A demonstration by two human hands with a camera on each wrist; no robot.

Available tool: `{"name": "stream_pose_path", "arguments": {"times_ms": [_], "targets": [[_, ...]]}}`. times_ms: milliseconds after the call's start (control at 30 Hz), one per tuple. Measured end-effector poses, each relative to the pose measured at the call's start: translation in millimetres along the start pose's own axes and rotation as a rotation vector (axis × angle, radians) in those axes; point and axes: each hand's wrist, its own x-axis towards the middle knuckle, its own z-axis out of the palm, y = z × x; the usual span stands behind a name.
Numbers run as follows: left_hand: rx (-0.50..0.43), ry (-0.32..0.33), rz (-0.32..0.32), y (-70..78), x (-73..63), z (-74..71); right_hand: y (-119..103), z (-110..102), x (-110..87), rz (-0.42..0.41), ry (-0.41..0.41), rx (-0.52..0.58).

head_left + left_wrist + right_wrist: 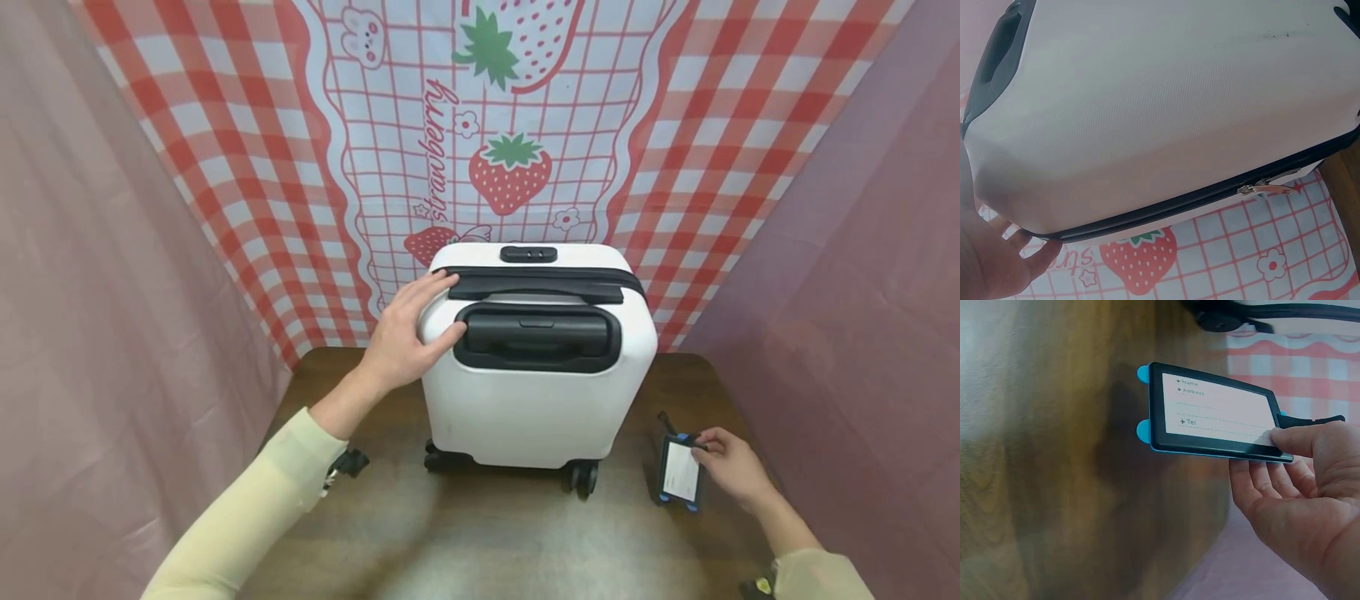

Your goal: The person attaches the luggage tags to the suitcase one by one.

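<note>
A white suitcase (525, 412) with black trim stands upright on its wheels. My left hand (405, 337) rests on its top left corner, thumb by the recessed black handle (536, 333) and fingers reaching over to the zipper seam. In the left wrist view those fingertips (1041, 256) lie along the seam, with the zipper pulls (1269, 187) farther down that side. To the right of the suitcase, my right hand (731, 468) pinches a luggage tag (1213, 412) between thumb and fingers at its strap end. The tag has a black frame, blue tabs and a white card printed Name, Address, Tel; its black strap (1313, 419) sticks out past the thumb.
Beneath everything is a brown wooden table (480, 533). A strawberry-print checked cloth (510, 108) hangs right behind the suitcase. Pink curtains (112, 292) close off the left and right sides. The suitcase's black wheels (581, 477) stick out at its base.
</note>
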Motion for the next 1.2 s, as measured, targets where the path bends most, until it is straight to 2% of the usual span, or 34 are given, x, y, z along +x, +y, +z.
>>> {"name": "stream_pose_path", "arguments": {"times_ms": [400, 633, 933, 1200], "targets": [[-0.005, 0.002, -0.007, 0.3, -1.3, 0.2, -37, -26, -7.2, -0.098, 0.04, 0.035], [0.001, -0.001, -0.003, 0.3, -0.7, 0.6, -63, -47, -11.0, -0.185, 0.136, 0.041], [0.002, 0.003, -0.008, 0.5, -0.4, 0.7, -102, -71, -19.5, -0.204, 0.246, 0.074], [-0.004, 0.001, -0.012, 0.7, -0.8, 1.0, -118, -77, -25.3, -0.205, 0.32, 0.115]]}}
